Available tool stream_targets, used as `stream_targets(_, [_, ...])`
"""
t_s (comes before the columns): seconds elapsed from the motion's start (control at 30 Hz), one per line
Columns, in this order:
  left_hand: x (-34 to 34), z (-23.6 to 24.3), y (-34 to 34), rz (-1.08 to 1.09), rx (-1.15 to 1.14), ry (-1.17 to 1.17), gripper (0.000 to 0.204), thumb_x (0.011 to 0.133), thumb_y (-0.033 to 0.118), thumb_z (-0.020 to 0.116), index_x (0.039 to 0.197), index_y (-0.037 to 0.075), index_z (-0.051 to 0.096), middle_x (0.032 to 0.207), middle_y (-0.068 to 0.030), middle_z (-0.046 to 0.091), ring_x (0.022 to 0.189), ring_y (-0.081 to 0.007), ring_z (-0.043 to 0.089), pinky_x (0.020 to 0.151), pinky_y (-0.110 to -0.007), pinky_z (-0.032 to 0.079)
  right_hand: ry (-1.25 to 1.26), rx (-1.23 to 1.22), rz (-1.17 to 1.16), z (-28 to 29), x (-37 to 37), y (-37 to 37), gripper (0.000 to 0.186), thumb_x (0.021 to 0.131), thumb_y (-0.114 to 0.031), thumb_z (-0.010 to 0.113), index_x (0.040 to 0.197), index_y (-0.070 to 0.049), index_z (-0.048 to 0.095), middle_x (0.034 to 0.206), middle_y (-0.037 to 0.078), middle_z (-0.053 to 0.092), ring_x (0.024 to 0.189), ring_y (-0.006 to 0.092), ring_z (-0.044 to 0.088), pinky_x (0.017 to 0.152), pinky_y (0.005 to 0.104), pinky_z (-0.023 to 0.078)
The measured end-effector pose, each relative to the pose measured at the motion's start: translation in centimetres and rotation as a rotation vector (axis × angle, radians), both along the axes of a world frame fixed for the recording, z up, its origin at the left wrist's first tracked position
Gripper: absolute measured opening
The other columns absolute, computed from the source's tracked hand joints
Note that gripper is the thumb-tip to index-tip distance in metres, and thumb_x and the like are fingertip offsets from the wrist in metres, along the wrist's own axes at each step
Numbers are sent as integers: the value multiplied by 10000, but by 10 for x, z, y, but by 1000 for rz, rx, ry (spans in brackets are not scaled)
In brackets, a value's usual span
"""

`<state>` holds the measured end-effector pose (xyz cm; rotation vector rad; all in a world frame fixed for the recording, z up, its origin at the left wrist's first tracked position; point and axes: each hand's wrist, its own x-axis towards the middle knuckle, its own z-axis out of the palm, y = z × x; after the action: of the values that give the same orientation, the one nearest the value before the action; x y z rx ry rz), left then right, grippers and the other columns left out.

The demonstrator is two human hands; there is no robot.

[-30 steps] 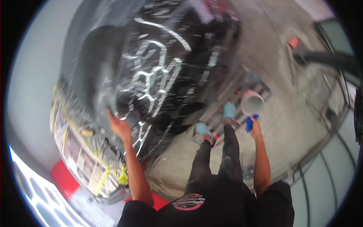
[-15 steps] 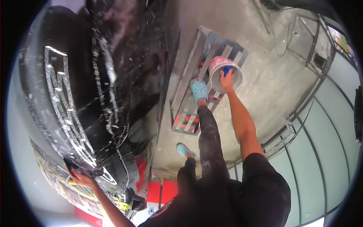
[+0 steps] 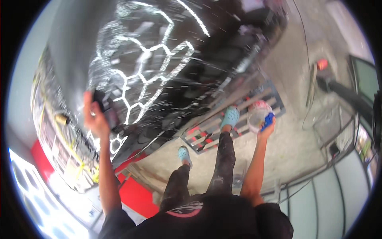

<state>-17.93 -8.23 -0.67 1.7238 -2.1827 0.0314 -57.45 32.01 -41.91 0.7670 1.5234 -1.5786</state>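
My left hand (image 3: 96, 117) holds a dark, blurred pad (image 3: 104, 104) against the glossy black curved body panel (image 3: 199, 67) of a car, where white reflections of lights show. My right hand (image 3: 267, 128) grips a blue cloth or sponge (image 3: 269, 118) over a white and pink bucket (image 3: 253, 115), which stands on the slatted platform (image 3: 278, 102) to the right of the panel.
My right foot in a light blue clog (image 3: 230, 116) is on the platform, the left (image 3: 184, 155) on the concrete floor. Masking film and tape (image 3: 57, 143) cover part of the car. A cable, a dark post (image 3: 350, 99) and a metal frame stand at the right, beside glass panels.
My right hand dipped into the bucket half a second ago and is now raised over it with the blue thing. My left hand has moved along the panel; the view has swung.
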Motion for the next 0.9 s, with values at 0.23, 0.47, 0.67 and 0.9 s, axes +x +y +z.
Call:
stream_targets(0.23, [-18, -20, 9, 48, -88, 207, 579, 880, -135, 526, 1415, 74, 592, 1481, -168, 552, 1459, -323, 427, 1204, -421, 320, 388, -444, 423, 324, 32, -210, 356, 951, -170, 706, 1257, -55, 567, 1130, 93, 673, 911, 209, 706, 603, 328, 641])
stream_targets(0.47, [-17, -15, 11, 48, 231, 160, 673, 850, -20, 575, 1509, 52, 456, 1607, -174, 380, 1521, -336, 297, 1244, -471, 250, 833, -727, 964, 442, 197, -349, 308, 905, -112, 748, 1166, 38, 686, 1064, 90, 718, 948, 130, 657, 877, 286, 529])
stream_targets(0.67, [41, -3, -24, -109, 24, 374, 604, 989, 189, 477, 1544, -16, 356, 1648, -180, 298, 1551, -325, 223, 1254, -492, 209, 1063, -792, 1157, 470, 346, -435, 285, 936, -242, 724, 804, 10, 704, 663, 90, 644, 603, 129, 593, 604, 287, 487])
stream_targets(0.9, [61, -30, -39, -284, 10, 0, 636, 1029, 276, 446, 1568, -26, 297, 1663, -178, 262, 1564, -317, 184, 1256, -507, 189, 1222, -505, 920, 422, 372, -439, 194, 905, -227, 722, 835, -47, 704, 936, 150, 711, 828, 337, 690, 746, 442, 533])
